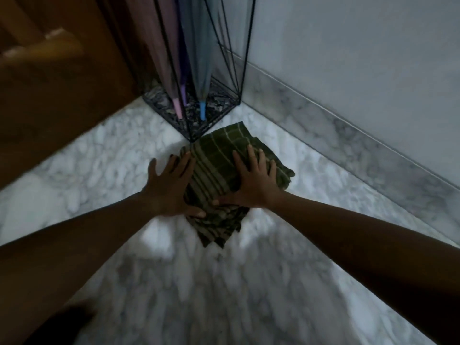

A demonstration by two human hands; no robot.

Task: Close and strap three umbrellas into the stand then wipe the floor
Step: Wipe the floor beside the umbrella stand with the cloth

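Observation:
A dark green checked cloth (219, 170) lies folded on the white marble floor (99, 155), right in front of the black wire umbrella stand (191, 125). My left hand (169, 185) lies flat, fingers spread, on the cloth's left edge and partly on the floor. My right hand (251, 180) presses flat on the cloth's right half. Three closed umbrellas stand tip-down in the stand: a pink one (159, 51), a purple one (183, 70) and a grey-blue one (199, 58) with a bright blue tip.
The stand sits in a corner. A brown wooden door (57, 95) is on the left. A pale wall (348, 46) with a marble skirting (348, 143) runs along the right. Marble floor stretches toward me between my arms.

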